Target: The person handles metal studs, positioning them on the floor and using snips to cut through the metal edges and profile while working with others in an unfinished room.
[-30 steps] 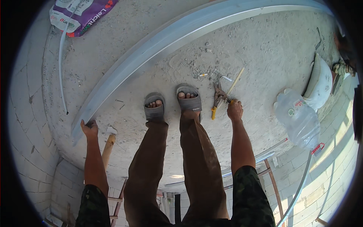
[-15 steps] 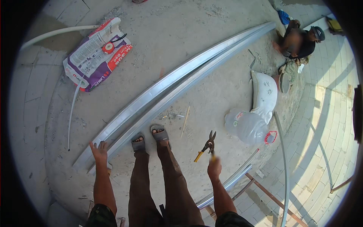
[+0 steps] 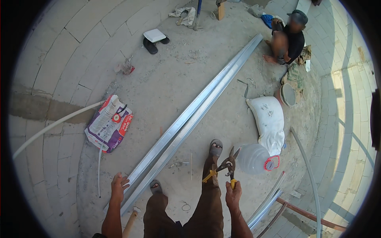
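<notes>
Two long silvery metal channels (image 3: 190, 109) lie side by side across the concrete floor, running from near my left hand toward the far right. My left hand (image 3: 118, 187) is at the near end of the left channel, fingers apart; whether they touch the metal I cannot tell. In my right hand (image 3: 233, 194) is a pair of tin snips (image 3: 228, 164), gripped by one yellow handle. The other handle swings wide, and the blades point up and away, parted. Below the near channel end, a wooden-handled tool (image 3: 130, 224) stands between my left arm and leg.
At far right a person (image 3: 293, 37) sits by the channels. A white sack (image 3: 266, 119), a clear plastic jug (image 3: 251, 159) and a bucket (image 3: 287, 95) stand right. A printed bag (image 3: 109, 125) and a white pipe (image 3: 59, 125) lie left. More metal lengths (image 3: 266, 210) lie lower right.
The view has shifted, showing more of the far floor. My right foot has stepped to the right. My right hand still holds the snips; my left hand stays by the channels' near end.
</notes>
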`<act>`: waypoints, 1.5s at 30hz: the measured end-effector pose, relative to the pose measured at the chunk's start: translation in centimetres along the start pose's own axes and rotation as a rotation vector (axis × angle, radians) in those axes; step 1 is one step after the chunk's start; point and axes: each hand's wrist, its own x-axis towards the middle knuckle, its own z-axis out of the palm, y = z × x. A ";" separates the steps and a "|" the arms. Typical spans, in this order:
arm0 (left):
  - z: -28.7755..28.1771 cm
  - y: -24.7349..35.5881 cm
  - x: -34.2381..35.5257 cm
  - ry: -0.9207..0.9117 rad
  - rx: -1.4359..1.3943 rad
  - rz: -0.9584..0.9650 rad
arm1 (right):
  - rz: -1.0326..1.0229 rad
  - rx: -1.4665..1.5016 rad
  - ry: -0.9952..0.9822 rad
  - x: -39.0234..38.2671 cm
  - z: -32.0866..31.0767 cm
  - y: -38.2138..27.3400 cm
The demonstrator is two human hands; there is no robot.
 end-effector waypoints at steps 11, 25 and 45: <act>41.8 16.7 -3.3 -0.601 0.421 0.162 | 0.139 0.211 -0.367 21.6 -3.7 -9.0; 69.0 32.0 -1.5 -0.806 0.184 0.359 | 0.503 0.819 -0.843 42.7 -17.5 -20.2; 87.6 46.8 8.7 -0.842 0.385 0.355 | 0.275 0.426 -0.908 69.5 -19.8 -28.2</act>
